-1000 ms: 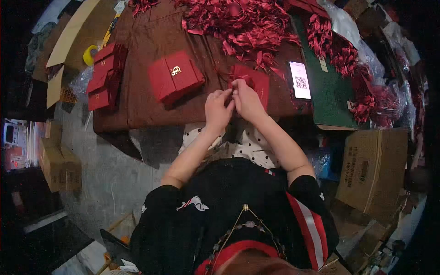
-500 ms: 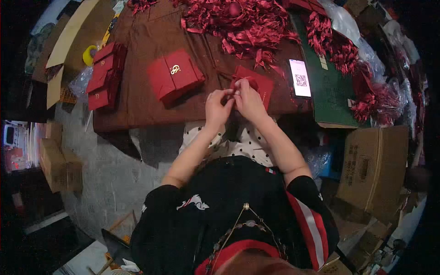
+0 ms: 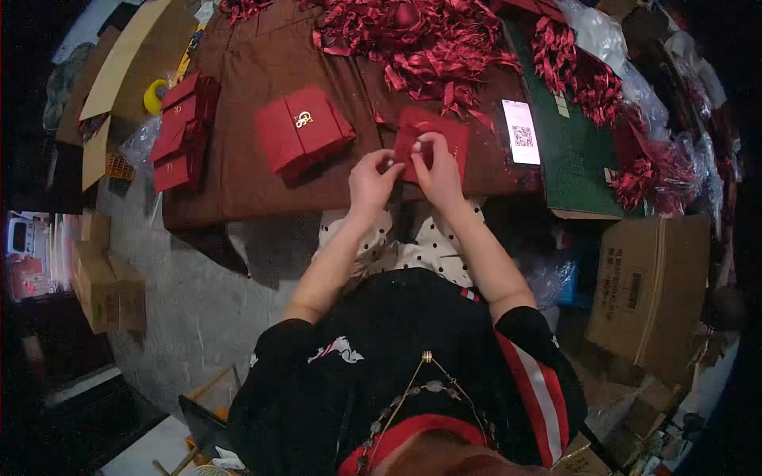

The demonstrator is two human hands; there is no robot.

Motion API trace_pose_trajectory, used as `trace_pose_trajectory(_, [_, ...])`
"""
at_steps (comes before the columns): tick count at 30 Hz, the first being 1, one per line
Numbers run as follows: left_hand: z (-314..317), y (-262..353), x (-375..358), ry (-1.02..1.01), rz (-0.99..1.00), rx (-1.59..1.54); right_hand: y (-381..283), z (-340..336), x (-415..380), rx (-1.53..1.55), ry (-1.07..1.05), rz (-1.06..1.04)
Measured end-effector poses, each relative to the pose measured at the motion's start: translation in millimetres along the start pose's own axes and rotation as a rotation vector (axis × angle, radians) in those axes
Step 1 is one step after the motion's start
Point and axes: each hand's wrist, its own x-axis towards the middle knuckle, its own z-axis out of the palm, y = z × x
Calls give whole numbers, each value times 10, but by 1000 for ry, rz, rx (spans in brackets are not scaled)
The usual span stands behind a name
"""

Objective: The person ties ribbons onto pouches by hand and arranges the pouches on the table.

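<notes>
Brown cloth [image 3: 238, 151] spans the upper frame; your left hand [image 3: 373, 181] curls narrowly beside a flat red piece [image 3: 450, 133] at upper center, your right hand [image 3: 436, 176] likewise over it; whether either holds anything cannot be told.

We see a black short-sleeved top [image 3: 349, 404] with a red collar [image 3: 434, 425], a white motif [image 3: 341, 351] touched with red on its left side, and a red-edged white band [image 3: 541, 397] down its right. Around the neck we make out a gold pendant [image 3: 427, 357] and a beaded strand [image 3: 434, 386]; over the legs, we note white fabric [image 3: 429, 258] with black dots.
</notes>
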Motion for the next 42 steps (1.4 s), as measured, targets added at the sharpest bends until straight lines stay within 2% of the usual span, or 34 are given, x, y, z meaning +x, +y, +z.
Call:
trace_pose_trajectory(4, [32, -97, 28, -19, -16, 3, 32, -30, -7, 16, -35, -28])
trace_pose_trajectory(6, [45, -102, 45, 12, 17, 0, -40, -57, 4, -26, -72, 48])
trace_pose_trajectory(8, [73, -135, 62, 21, 28, 3, 0, -36, 21, -109, -95, -9])
trace_pose_trajectory(9, [82, -139, 61, 14, -1, -13, -15, -56, 28, -134, -61, -161])
trace_pose_trajectory(10, [92, -144, 59, 8, -30, -29, -11, -52, 29, -133, -60, -160])
trace_pose_trajectory(12, [112, -150, 38, 41, 30, 6, 1, -38, 38, -229, -133, -126])
trace_pose_trajectory(16, [205, -152, -71, 112, 84, -32, -14, -18, 45, -244, -120, -173])
trace_pose_trajectory(18, [204, -76, -114, 169, 185, 55, -27, -1, 69, -269, -85, -219])
trace_pose_trajectory(20, [221, -62, -120, 161, 190, 35, -48, -5, 57, -316, -13, -228])
trace_pose_trajectory(21, [233, -45, -133, 158, 177, 30, -48, -6, 62, -221, -17, -184])
trace_pose_trajectory(22, [242, -52, -140, 202, 254, 50, -36, -1, 55, -221, -17, -184])
trace_pose_trajectory(27, [239, -118, -95, 106, 160, -37, -17, -8, 64, -306, -56, -251])
trace_pose_trajectory(28, [236, -119, -86, 109, 190, 22, -10, -29, 69, -301, -120, -207])
trace_pose_trajectory(30, [281, -147, -84, 169, 200, 5, -28, -49, 57, -279, -137, -223])
trace_pose_trajectory(33, [281, -121, -97, 156, 136, -124, -37, -56, 25, -235, -187, -200])
trace_pose_trajectory(35, [286, -110, -111, 169, 150, -82, -1, -44, 22, -211, -173, -211])
trace_pose_trajectory(37, [297, -135, -128, 263, 305, 69, -8, -52, 27, -189, -206, -176])
trace_pose_trajectory(38, [285, -126, -139, 186, 227, -56, -65, -67, 37, -225, -219, -145])
trace_pose_trajectory(42, [299, -101, -128, 230, 262, -1, -46, -38, 49, -261, -228, -114])
